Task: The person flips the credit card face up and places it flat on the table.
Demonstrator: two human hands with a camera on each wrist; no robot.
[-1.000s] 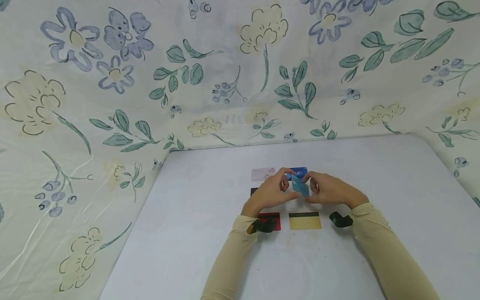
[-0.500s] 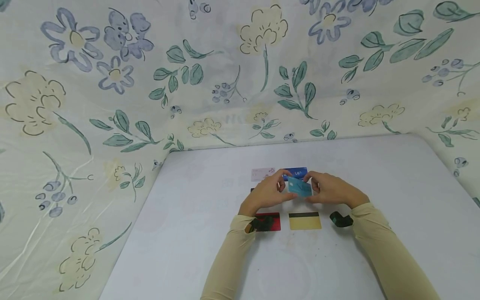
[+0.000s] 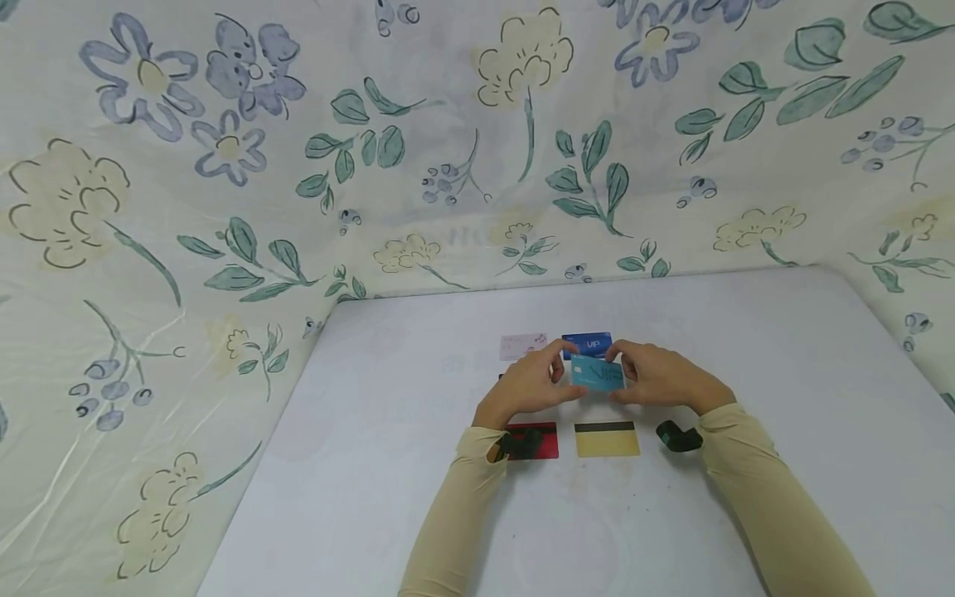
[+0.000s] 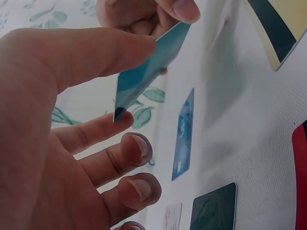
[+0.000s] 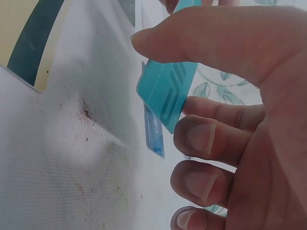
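Note:
A teal plastic card [image 3: 597, 374] with dark "VIP" lettering is held up above the white table between both hands. My left hand [image 3: 531, 380] pinches its left end between thumb and index finger. At the opposite end my right hand [image 3: 664, 377] pinches it the same way. In the left wrist view the teal card [image 4: 151, 67] tilts, thumb across its near face. The right wrist view has the card's lettered side [image 5: 168, 88] under the thumb, with the other fingers curled below. Just behind the held card lies a blue VIP card [image 3: 589, 342].
A pale pink card [image 3: 522, 347] lies beside the blue one. Nearer the front are a red card [image 3: 548, 439], partly behind the left wrist's camera, and a gold card [image 3: 608, 441] with a dark stripe. A dark card [image 4: 214, 208] is mostly hidden by the left hand in the head view.
The teal card has turned from a steep slant to nearly level, its lettered face now toward the head camera. My left hand has shifted slightly left; the right hand barely moved.

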